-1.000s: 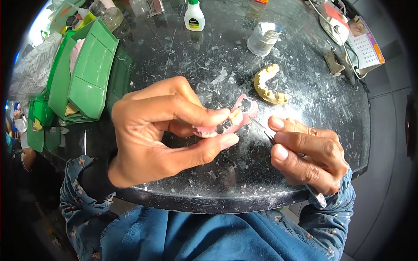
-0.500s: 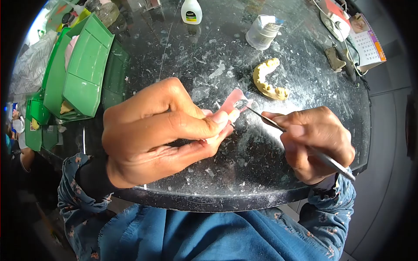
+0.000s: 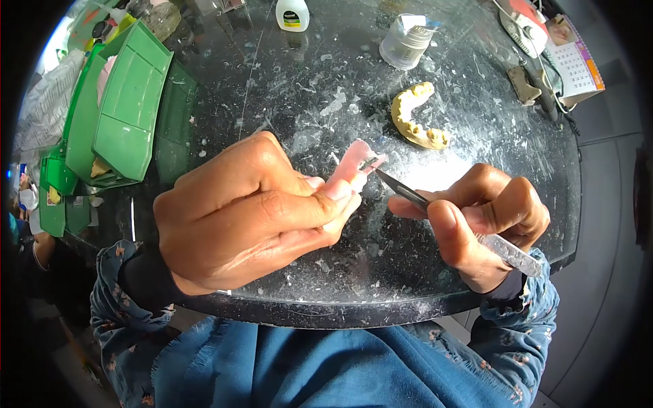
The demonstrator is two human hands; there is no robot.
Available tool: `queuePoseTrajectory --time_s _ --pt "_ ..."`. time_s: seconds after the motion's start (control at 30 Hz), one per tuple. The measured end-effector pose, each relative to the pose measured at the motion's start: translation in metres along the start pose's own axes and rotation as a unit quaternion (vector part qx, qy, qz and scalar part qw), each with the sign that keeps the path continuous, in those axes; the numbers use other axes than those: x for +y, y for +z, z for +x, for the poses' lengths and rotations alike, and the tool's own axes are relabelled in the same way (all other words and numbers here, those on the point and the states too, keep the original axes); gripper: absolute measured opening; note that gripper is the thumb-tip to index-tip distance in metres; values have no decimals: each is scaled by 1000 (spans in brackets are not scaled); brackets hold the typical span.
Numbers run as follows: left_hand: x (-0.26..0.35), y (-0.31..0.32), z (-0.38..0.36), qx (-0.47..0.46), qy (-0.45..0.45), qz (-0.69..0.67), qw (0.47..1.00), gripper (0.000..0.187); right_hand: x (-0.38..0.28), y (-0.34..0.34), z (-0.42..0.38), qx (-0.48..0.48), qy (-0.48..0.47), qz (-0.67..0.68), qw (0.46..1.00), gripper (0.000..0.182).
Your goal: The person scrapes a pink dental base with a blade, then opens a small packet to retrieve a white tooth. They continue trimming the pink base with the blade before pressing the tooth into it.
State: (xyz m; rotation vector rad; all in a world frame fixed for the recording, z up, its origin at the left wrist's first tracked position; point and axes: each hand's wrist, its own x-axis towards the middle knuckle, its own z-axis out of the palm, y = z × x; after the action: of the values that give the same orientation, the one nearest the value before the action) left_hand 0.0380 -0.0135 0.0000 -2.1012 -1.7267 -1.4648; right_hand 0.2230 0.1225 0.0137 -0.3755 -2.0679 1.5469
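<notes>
My left hand (image 3: 252,214) pinches a pink partial denture piece (image 3: 349,163) between thumb and fingers. It looks like wax or acrylic, and part of it is hidden by the fingertips. In my right hand (image 3: 479,221) is a scalpel (image 3: 401,189) with a pointed dark blade and a flat metal handle, held like a pen. Its tip meets or nearly meets the right edge of the pink piece; contact is hard to tell. Beyond the right hand, a yellowish plaster dental model (image 3: 408,122) lies on the dark worktop (image 3: 286,88).
Green plastic bins (image 3: 126,109) stand at the left. At the back are a small white bottle (image 3: 292,15) and a clear cup (image 3: 406,44). A desk calendar (image 3: 573,68), a red-and-white device (image 3: 525,27) and cables occupy the right rear. Pale scraps dot the worktop.
The scalpel has turned, showing its flat handle, and my right fingers have shifted around it. The pink piece has moved slightly left and tilted. The view has shifted a little.
</notes>
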Motion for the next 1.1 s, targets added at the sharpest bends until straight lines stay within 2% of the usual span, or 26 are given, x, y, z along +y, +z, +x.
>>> queuePoseTrajectory --time_s 0.4,0.5,0.57,0.77,0.9,1.1 --pt "0 6 -3 15 1 -29 999 35 3 9 0 -9 -42 17 999 34" --pt "1 5 -3 8 -6 -26 1000 34 6 12 -1 -2 -76 -22 997 34" --pt "2 5 -3 10 -8 -23 1000 34 5 12 -1 2 -62 -17 998 33" --pt "3 8 -3 24 -16 -15 999 32 -4 11 0 40 81 116 989 36" --pt "2 7 -1 17 -20 -4 1000 32 -4 14 3 73 99 167 978 36" --pt "0 5 0 16 -28 1 999 32 2 12 6 84 36 170 981 30"
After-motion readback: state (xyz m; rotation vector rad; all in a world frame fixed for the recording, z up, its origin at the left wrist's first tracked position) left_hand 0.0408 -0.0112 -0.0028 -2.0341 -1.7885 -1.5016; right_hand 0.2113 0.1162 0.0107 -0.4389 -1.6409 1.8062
